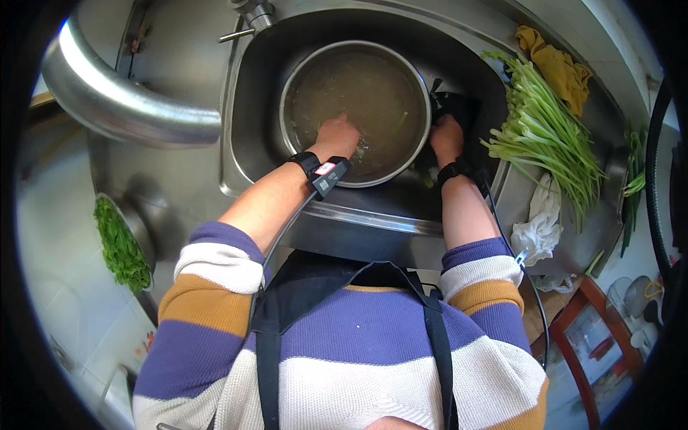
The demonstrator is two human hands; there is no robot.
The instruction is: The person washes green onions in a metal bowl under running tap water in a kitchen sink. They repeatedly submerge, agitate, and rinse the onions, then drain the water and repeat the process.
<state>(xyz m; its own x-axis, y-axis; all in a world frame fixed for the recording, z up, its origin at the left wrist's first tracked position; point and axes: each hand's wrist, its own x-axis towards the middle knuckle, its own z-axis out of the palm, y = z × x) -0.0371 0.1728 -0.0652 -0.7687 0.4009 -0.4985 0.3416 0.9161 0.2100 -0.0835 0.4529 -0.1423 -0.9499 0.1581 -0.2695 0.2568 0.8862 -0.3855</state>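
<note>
A large round metal basin (pixel 355 42) stands in the stainless-steel sink (pixel 258 91), holding murky brownish water (pixel 355 80). Bits of green float in it. My left hand (pixel 338 137) reaches over the near rim into the basin, its fingertips down in the water beside some green scraps. Whether it grasps anything is hidden. Just outside the basin's right side, my right hand (pixel 447 137) is down in the sink at a black plastic bag (pixel 463 107) with green scraps on it. Its fingers are partly out of sight, so its hold is unclear.
Right of the sink lie pale green stalks (pixel 548 123), a yellow cloth (pixel 559 67) and a crumpled white plastic bag (pixel 537 231). A container of green leaves (pixel 121 244) is at left. A thick metal pipe (pixel 134 110) juts in near the faucet (pixel 258 15).
</note>
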